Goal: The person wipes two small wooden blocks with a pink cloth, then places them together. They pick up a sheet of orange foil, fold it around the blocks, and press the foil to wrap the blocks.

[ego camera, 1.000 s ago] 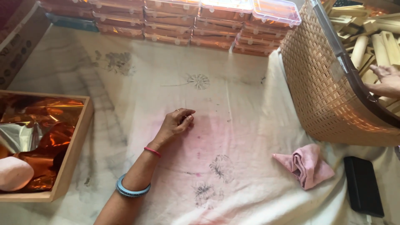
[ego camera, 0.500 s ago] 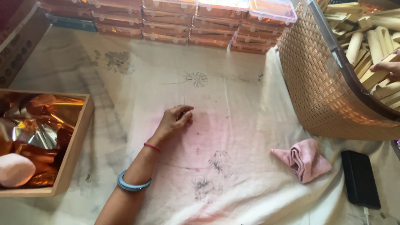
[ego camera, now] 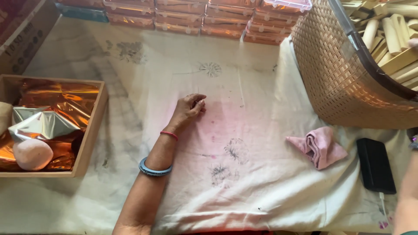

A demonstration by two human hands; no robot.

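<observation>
Cloth (ego camera: 244, 182) under your left hand (ego camera: 188, 109), its grip curled loosely on nothing. Pink rag (ego camera: 319, 146) well right of it. Right hand's grip at basket (ego camera: 344, 78): cannot tell.

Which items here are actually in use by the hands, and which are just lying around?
In hand:
- left hand, loosely curled on the white cloth
- right hand, only a sliver showing at the frame edge, in the woven basket of pale sticks

Lying about:
- pink rag
- black phone
- wooden tray of copper foil
- stacked plastic boxes
</observation>
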